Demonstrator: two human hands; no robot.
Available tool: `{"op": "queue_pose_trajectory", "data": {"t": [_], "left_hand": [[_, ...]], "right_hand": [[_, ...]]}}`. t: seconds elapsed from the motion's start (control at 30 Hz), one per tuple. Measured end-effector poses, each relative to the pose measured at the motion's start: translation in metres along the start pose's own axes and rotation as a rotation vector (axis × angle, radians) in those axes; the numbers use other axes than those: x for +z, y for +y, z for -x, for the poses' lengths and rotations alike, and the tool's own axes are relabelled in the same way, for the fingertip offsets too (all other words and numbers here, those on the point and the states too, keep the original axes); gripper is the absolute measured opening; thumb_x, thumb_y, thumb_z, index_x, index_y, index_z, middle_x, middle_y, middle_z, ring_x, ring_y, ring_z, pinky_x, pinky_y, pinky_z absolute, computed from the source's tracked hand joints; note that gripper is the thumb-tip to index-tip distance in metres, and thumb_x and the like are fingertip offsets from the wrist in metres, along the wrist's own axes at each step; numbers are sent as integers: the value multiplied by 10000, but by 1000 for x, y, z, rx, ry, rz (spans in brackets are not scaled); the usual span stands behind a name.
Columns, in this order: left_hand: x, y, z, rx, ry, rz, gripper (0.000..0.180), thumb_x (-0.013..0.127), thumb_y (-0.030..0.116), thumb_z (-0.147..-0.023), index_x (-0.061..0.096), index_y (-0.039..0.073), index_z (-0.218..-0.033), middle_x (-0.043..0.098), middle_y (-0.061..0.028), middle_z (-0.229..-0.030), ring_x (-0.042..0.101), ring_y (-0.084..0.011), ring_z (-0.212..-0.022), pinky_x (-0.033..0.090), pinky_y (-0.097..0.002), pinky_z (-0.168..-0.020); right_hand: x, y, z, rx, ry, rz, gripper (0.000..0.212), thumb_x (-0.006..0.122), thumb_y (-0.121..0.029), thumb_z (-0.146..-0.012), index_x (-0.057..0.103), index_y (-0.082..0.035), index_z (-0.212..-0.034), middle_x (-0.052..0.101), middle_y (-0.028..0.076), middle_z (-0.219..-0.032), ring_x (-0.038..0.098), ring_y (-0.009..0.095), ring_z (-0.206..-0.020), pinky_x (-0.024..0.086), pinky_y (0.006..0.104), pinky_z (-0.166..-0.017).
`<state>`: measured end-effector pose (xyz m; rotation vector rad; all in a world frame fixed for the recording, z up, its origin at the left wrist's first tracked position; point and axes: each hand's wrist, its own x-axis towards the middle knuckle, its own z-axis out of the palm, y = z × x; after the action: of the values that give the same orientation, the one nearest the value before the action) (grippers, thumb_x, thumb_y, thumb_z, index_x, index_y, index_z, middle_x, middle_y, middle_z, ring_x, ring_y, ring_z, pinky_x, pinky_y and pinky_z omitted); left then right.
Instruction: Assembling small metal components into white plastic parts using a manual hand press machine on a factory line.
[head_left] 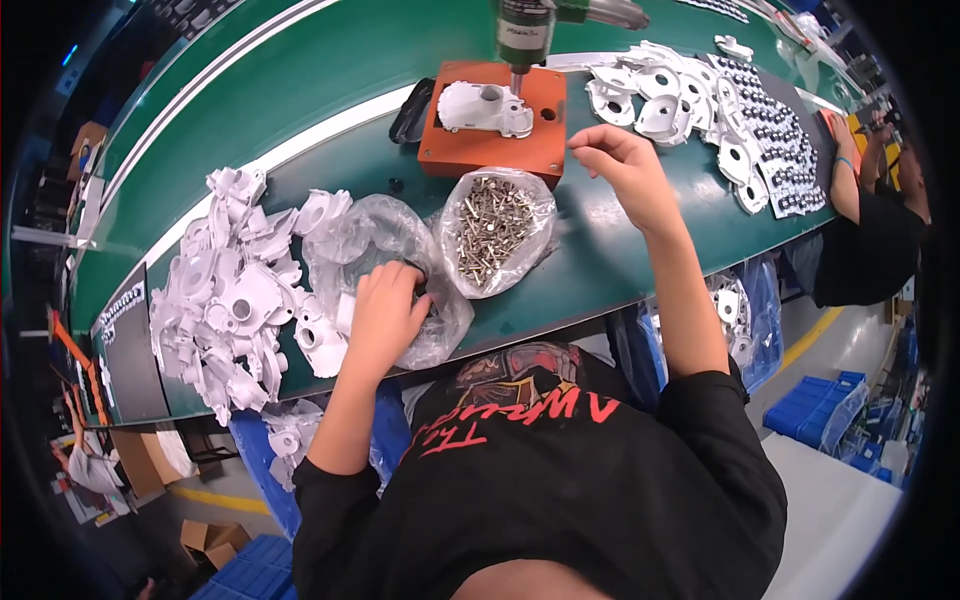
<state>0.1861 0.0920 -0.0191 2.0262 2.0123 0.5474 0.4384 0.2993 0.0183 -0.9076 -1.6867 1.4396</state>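
- L hand [388, 312]: placed at clear bag [365, 235]; fingers part. hidden, grip can't be told.
- R hand [628, 175]: held just right of orange block [480, 157], fingers narrow; contents unclear.
- White housing [466, 110]: seated on block, below green driver [524, 32].
- Screws [492, 228]: bagged, nr. side of block.

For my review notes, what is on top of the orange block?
A white molded part lies on the orange block; the surface directly beneath that part is covered and cannot be seen.

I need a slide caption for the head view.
Left hand at a clear bag, right hand beside an orange block bearing a white part.
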Motion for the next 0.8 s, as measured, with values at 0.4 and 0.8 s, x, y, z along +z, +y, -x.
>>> {"op": "queue_pose_trajectory", "data": {"t": [0.4, 0.8], "left_hand": [[-44, -5, -48, -284, 222, 577, 164, 499, 116, -922, 588, 1, -998, 636, -71, -813, 579, -94, -677, 450, -227, -620], [-63, 14, -264, 121, -226, 527, 131, 636, 141, -812, 615, 34, -883, 635, -30, -755, 554, -91, -645, 428, -247, -575]], "right_hand": [[-1, 5, -3, -21, 62, -137, 130, 576, -52, -833, 617, 20, -933, 580, 3, -821, 495, 70, -735, 406, 212, -693], [-19, 5, 17, -16, 114, -176, 95, 565, -9, -818, 601, 10, -904, 584, 15, -805, 509, 75, -723, 412, 208, -670]]}}
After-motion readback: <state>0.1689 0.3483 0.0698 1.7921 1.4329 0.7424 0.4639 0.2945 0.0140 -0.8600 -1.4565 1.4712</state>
